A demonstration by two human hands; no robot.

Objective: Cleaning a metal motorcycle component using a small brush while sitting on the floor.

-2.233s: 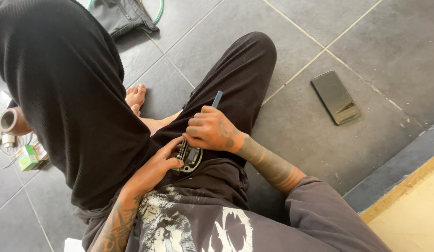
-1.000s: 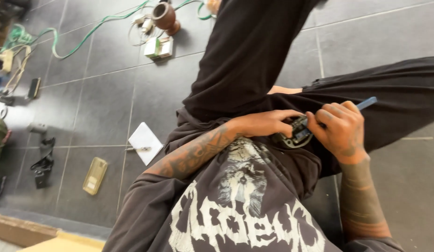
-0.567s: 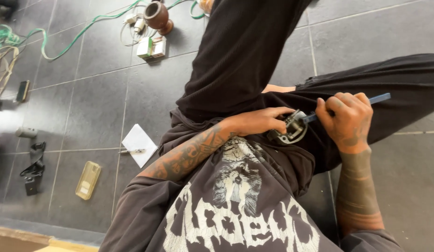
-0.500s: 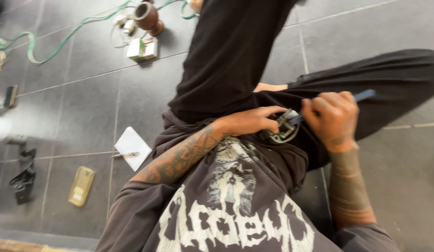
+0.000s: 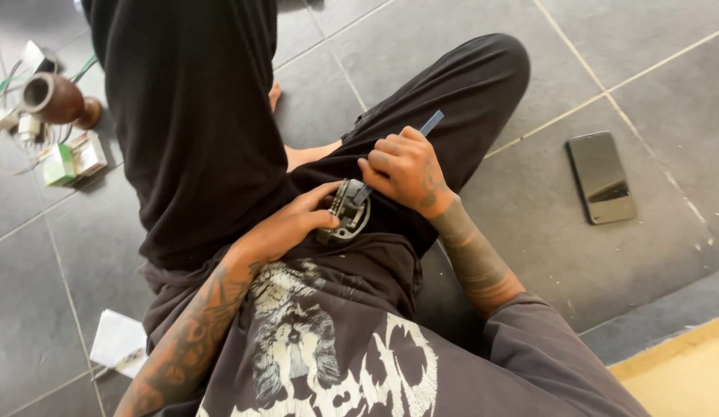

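The small round metal part sits on the person's lap, on the black trousers, above the gray tiled floor. The left hand holds the part's edge with its fingers, and the right hand is clenched around a thin blue-handled tool whose tip touches the part. A dark phone lies flat on the floor, well apart to the right.

Dark-screened phone lies on tiles; green-white box far left.
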